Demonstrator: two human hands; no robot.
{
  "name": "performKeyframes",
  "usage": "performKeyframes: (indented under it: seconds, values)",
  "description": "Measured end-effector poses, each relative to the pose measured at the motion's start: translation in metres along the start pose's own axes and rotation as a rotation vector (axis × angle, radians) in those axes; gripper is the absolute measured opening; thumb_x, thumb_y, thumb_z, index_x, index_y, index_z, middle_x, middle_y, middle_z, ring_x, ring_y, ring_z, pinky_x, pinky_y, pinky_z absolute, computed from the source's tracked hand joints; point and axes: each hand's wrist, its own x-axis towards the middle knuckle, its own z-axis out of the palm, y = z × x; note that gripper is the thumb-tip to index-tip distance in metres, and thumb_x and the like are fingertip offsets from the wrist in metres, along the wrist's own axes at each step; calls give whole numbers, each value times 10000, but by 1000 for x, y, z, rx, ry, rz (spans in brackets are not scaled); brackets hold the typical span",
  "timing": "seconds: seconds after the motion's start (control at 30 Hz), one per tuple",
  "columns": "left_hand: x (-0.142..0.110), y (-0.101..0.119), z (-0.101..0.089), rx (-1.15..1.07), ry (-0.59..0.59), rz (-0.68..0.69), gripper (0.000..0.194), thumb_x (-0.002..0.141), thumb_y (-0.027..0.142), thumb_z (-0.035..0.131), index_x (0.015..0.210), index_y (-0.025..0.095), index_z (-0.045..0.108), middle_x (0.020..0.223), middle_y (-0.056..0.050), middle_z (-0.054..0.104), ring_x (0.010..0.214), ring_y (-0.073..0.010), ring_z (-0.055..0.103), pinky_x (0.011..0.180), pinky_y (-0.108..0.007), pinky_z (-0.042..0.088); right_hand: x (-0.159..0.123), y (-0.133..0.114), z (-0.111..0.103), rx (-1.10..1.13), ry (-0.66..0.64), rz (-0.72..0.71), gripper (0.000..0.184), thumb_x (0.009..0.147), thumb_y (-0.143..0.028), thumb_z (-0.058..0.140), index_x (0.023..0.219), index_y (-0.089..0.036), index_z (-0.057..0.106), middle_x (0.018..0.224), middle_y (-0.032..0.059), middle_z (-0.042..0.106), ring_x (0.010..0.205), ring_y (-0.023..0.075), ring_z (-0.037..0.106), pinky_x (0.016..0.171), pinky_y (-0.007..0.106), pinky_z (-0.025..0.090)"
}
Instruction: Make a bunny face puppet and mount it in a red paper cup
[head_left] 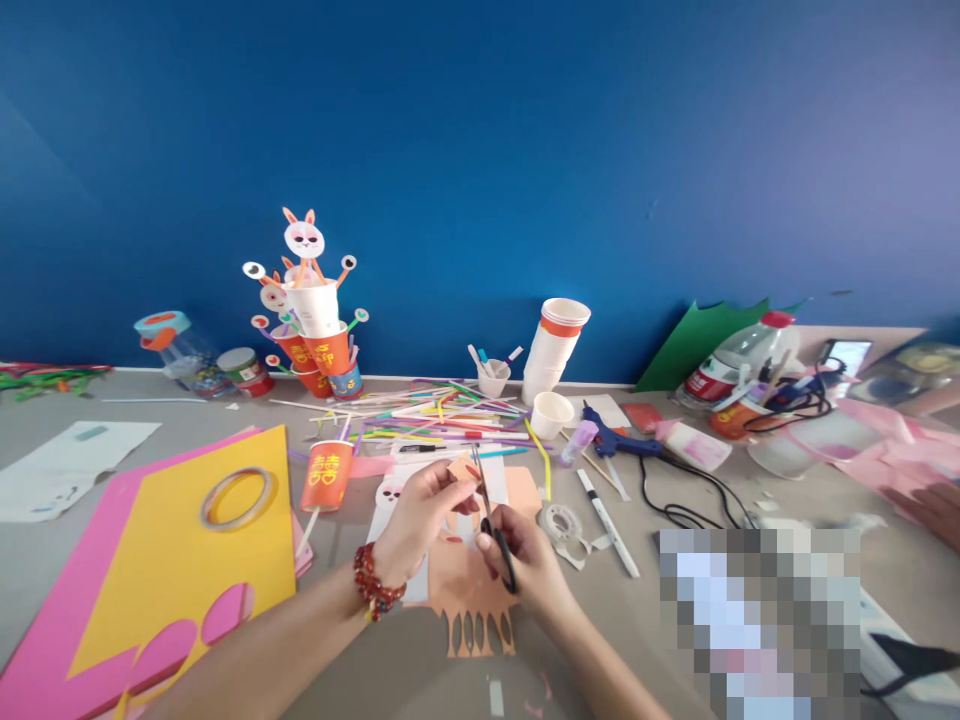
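My left hand (pixel 420 518), wearing a red bead bracelet (pixel 369 580), pinches a small piece of peach paper (pixel 463 466). In my right hand (pixel 529 562) is a pair of black-handled scissors (pixel 509 568), fingers wrapped round the handles and blades pointing up and away beside the piece. Whether the blades touch the paper is unclear. Under both hands lies a peach sheet (pixel 461 585) with petal-shaped cutouts along its near edge. Partly covered by my left hand is a white sheet (pixel 382 512) with a drawn rabbit face. A red paper cup (pixel 327 476) stands to the left.
Pink and yellow sheets (pixel 180 540) with a tape roll (pixel 237 498) lie left. Behind are scattered straws (pixel 450 408), stacked cups (pixel 551 350) and a rabbit-topped cup figure (pixel 311 308). A blue glue gun (pixel 619 440), marker (pixel 609 523) and another person's hand (pixel 926 508) are right.
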Motion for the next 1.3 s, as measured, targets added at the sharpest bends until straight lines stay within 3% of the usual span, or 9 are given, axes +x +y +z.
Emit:
performKeyframes:
  seconds: [1.3]
  values:
    - [4, 11, -4, 62, -50, 117, 98, 788, 226, 607, 824, 156, 666, 797, -27, 677, 711, -157, 619, 703, -255, 482, 2, -1, -3, -38, -37, -35, 524, 743, -648, 685, 675, -222, 387, 499, -86, 403, 435, 69, 341, 435, 196, 251]
